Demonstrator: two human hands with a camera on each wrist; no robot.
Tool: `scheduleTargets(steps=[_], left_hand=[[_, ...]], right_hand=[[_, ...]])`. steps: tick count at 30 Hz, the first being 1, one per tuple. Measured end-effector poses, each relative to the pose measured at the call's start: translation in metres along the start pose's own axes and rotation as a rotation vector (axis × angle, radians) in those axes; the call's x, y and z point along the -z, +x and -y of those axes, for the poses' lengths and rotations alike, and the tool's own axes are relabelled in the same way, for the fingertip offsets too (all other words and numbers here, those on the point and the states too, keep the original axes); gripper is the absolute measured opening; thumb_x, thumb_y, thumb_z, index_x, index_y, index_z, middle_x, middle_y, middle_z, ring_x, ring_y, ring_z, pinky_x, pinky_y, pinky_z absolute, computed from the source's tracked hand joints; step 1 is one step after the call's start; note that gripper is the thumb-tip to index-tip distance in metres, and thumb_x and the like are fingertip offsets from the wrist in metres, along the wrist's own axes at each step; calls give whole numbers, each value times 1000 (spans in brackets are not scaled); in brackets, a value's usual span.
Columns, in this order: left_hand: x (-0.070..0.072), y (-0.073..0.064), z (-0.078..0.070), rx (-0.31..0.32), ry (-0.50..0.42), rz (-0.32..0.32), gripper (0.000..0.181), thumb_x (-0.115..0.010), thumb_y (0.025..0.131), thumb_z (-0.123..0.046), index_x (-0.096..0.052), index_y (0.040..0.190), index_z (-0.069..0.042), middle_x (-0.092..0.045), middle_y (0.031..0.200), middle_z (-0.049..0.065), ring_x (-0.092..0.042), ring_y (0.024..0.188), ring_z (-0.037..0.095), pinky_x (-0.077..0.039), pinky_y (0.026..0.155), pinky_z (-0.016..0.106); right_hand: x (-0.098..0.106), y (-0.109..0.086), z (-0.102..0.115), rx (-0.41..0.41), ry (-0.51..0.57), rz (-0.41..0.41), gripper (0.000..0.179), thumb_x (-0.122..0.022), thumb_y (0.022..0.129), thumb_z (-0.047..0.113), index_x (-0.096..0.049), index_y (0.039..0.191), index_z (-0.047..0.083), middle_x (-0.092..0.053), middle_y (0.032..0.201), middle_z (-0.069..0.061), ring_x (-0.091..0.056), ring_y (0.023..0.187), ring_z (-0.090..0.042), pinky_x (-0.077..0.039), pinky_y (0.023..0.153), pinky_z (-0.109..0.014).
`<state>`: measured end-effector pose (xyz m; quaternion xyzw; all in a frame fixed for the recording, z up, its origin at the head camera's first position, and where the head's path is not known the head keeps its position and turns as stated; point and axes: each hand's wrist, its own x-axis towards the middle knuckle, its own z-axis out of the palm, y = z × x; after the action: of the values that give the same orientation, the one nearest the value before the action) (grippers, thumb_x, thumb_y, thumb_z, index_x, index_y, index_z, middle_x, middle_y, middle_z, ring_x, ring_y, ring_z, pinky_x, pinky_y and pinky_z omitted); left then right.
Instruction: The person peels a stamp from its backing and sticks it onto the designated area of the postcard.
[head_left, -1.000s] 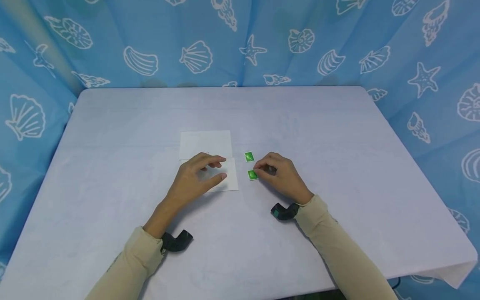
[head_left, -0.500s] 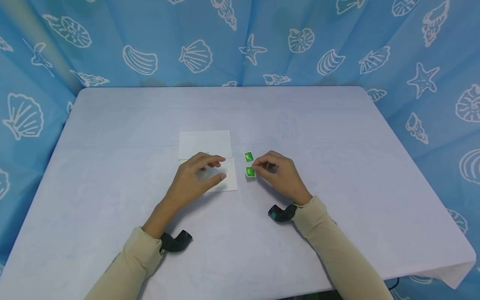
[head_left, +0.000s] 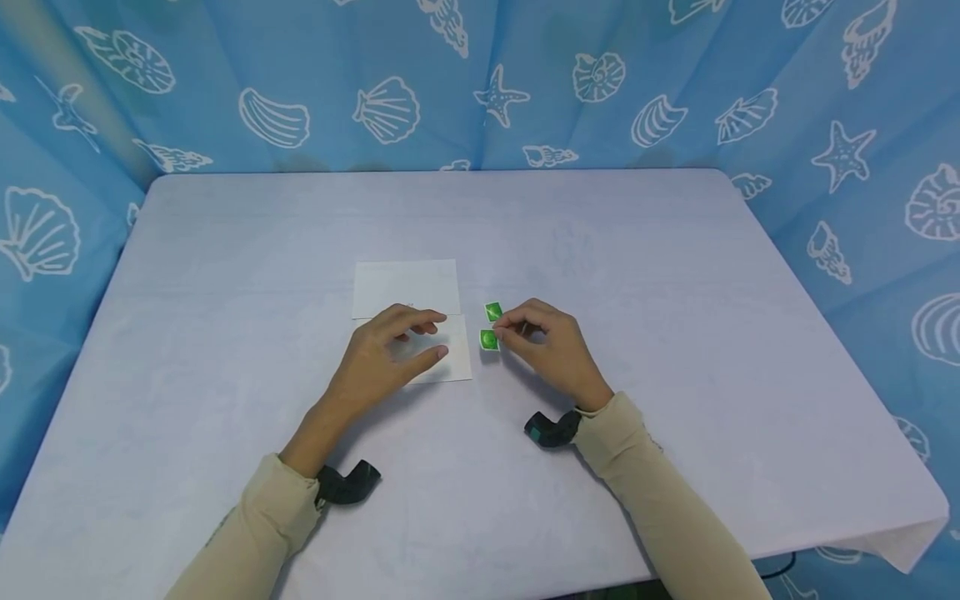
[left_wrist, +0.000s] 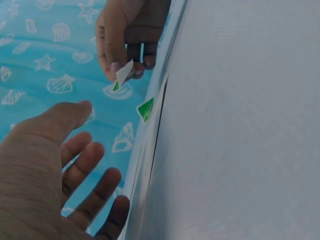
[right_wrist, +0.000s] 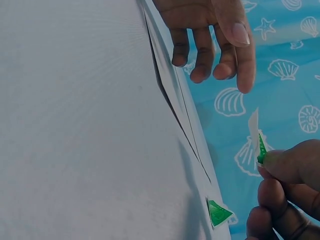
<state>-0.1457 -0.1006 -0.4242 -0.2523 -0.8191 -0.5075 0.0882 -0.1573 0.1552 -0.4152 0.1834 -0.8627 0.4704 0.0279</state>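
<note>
Sticker (head_left: 488,340), near-square, points leftward from right hand (head_left: 549,343) pinching its edge, toward loosely spread left hand (head_left: 386,348)

Beige sleeves (head_left: 670,492), curved black wrist devices (head_left: 349,483)

The right hand (left_wrist: 131,31) pinches a card (left_wrist: 123,73), mostly its white side showing, beyond the left hand (left_wrist: 44,162), its fingers loosely spread. Another green card (left_wrist: 145,110) lies on the table (left_wrist: 240,125) near a blue curtain (left_wrist: 37,45).
</note>
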Motion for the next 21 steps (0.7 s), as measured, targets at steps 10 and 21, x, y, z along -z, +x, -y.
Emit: scheduleTargets(steps=[10,21], left_hand=[[1,0,-1,10,-1,2,37,-71,80,-34,-63,114,-23,-61,98,-8,-57,93,13,-46,78,32],[2,2,-3,1,12,-13,47,-73,78,-35,-59,122,-23,-59,103,-6,-53,98,15,-44,80,34]], right_hand=[[-1,0,2,-26,18,-12,9,-67,84,32,-68,91,28,-60,86,11,-55,76,-9,-47,68,-29],[-6,0,11,-32,48,-4,10,-68,83,30,-69,92,25,-61,86,10,-55,78,-9,-48,71,-31]])
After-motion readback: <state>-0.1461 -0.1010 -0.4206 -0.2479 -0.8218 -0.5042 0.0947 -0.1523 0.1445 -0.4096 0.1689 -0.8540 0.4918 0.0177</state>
